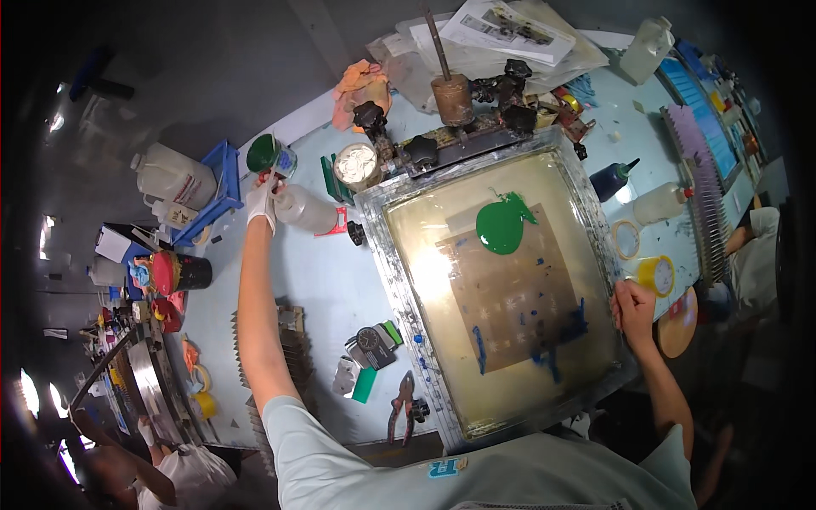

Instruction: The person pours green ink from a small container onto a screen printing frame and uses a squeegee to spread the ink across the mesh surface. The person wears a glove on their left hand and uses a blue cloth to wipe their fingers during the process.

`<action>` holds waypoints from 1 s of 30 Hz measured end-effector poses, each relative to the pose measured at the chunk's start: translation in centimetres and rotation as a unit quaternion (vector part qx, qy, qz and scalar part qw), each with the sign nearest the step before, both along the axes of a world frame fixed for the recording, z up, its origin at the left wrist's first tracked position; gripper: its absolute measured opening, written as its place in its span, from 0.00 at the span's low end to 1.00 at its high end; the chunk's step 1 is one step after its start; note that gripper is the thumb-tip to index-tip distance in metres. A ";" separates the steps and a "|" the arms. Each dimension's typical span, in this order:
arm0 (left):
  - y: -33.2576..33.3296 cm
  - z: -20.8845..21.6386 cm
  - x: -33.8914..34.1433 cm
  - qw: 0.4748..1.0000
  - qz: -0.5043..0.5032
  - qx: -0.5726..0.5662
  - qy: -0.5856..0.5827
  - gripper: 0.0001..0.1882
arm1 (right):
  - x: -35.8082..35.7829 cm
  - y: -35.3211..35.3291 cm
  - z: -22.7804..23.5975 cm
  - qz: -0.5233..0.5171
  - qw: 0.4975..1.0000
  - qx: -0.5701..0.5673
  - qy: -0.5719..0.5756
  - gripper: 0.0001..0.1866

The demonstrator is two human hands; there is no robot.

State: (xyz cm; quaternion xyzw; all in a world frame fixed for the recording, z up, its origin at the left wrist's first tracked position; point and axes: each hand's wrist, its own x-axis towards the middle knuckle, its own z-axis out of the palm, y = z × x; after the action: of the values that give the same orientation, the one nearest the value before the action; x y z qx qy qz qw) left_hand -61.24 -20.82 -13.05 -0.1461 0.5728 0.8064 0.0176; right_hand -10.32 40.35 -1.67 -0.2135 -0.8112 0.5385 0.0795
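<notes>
In front of me lies a screen printing frame (501, 280) with a metal rim and a yellowish mesh. A pool of green ink (501, 225) sits on its far part, and blue smears mark the darker stencil area. My left hand (259, 201), in a white glove, reaches far left to a tub of green ink (272, 155). Its fingers are closed beside the tub's near edge, on something I cannot make out. A clear squeeze bottle (304, 210) lies or leans right beside that hand. My bare right hand (635, 308) grips the frame's right rim with curled fingers.
A clamp with black knobs (422, 151) holds the frame's far edge. An open tub of whitish paste (356, 165) stands beside it. Pliers (401, 408) and a dial gauge (371, 344) lie left of the frame. At right are a yellow tape roll (656, 276) and a dark ink bottle (610, 181).
</notes>
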 end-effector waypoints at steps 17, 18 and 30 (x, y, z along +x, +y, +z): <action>5.4 21.2 24.8 0.952 -0.219 0.213 0.026 0.37 | 0.7 -0.2 -0.4 0.005 1.000 0.000 0.012 0.18; 7.4 22.6 27.3 0.963 -0.191 0.189 0.036 0.38 | 0.4 -0.3 -0.3 -0.005 0.998 -0.059 -0.016 0.16; 22.0 16.2 44.3 0.925 -0.368 0.089 -0.011 0.47 | 1.3 1.1 2.7 0.085 0.989 -0.123 0.001 0.17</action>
State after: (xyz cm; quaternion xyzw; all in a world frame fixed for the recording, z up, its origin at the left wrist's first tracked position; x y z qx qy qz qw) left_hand -16.93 1.14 3.11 0.0686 0.5118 0.7892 0.3324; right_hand -9.07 41.41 1.03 -0.1512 -0.7541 0.6390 0.0077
